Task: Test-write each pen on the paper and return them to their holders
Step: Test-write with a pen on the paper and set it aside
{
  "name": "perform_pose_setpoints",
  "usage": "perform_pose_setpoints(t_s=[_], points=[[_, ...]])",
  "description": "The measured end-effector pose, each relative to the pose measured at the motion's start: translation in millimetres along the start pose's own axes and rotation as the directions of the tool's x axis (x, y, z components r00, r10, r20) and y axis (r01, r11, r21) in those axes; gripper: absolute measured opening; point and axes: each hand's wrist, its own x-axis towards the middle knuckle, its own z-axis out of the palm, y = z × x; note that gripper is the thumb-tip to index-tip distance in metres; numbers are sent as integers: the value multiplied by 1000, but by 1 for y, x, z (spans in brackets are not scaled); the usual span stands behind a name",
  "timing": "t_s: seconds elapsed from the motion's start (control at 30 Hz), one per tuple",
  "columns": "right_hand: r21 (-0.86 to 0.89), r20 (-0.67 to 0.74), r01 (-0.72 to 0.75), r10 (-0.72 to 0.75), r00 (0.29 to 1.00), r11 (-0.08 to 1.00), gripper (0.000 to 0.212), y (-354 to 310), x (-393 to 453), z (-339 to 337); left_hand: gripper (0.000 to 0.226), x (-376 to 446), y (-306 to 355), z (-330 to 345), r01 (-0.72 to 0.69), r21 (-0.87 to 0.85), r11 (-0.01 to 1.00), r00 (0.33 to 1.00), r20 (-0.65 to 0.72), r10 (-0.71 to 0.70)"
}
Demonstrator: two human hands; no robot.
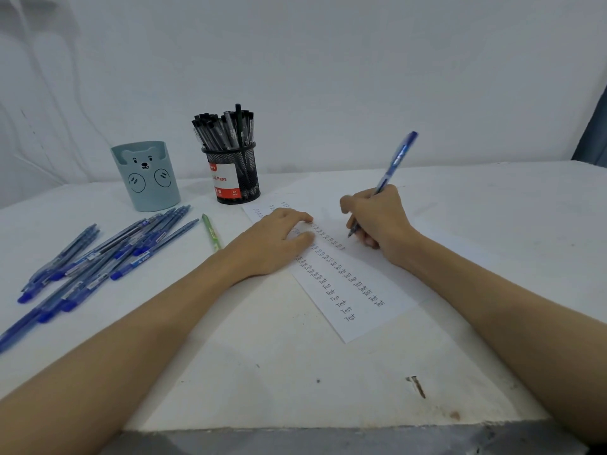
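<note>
In the head view, a blue pen (pixel 391 172) is gripped by the right hand (pixel 377 221), whose fingers (pixel 353 221) are curled tightly round the lower barrel; the tip is seen just below the fingertips, at or just above the paper (pixel 361 310), and whether it touches cannot be told. The upper end of the pen is tilted up and away behind the knuckles. The left hand (pixel 279 241) is laid flat on the same sheet, its fingers straight and only slightly spread, nothing being held; the paper is pressed down beneath them. Columns of small handwritten "Test" words are seen between the two sets of fingertips and running on toward the wrists. A green pen (pixel 210 233) is laid on the white table (pixel 295 389) just outside the left wrist. Further out on that side, well apart from the fingers, a loose heap of blue pens (pixel 108 257) is spread on the table. Beyond the left fingertips a black mesh holder (pixel 235 175) filled with black pens (pixel 226 129) is stood, and beside it a pale teal bear-faced holder (pixel 146 177); its inside is not seen
</note>
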Motion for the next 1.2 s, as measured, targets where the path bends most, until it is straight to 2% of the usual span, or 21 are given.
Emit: perform_pose_setpoints(t_s=[0.13, 0.23, 0.33, 0.43, 0.6, 0.7, 0.8, 0.97, 1.13, 1.2], points=[[150, -36, -62, 68, 997, 987, 27, -12, 8, -19, 45, -2, 2, -2, 25, 15, 1000, 1000, 18, -25], [121, -69, -81, 90, 994, 989, 22, -15, 15, -31, 44, -7, 6, -5, -30, -28, 999, 998, 61, 31], [126, -2, -65, 66, 998, 990, 26, -13, 19, -29, 40, -10, 10, -8, -72, -73, 995, 996, 48, 76], [68, 86, -48, 42, 995, 997, 39, -13, 18, -21, 32, -11, 13, -8, -113, -110, 987, 994, -4, 114], [31, 213, -8, 1, 977, 999, 15, -25, 13, -23, 40, -13, 19, -2, -174, -64, 983, 985, -29, 172], [62, 235, -21, 6, 972, 998, 19, -32, 15, -31, 40, -14, 19, -1, -161, -82, 983, 987, -12, 161], [-54, 267, -1, 15, 963, 999, 30, -38, 14, -44, 40, -14, 19, -1, -158, -85, 984, 987, -5, 159], [-173, 193, 126, -92, 977, 977, 22, -32, 13, -55, 47, -14, 21, 1, -139, -50, 989, 990, -7, 139], [-222, 186, 55, -13, 983, 974, 17, -15, 20, -67, 50, -16, 28, 3, -123, 21, 992, 992, 13, 122], [-304, 166, 38, 14, 986, 952, 16, -7, 24, -79, 55, -17, 28, 2, -134, 37, 990, 991, 6, 134]])
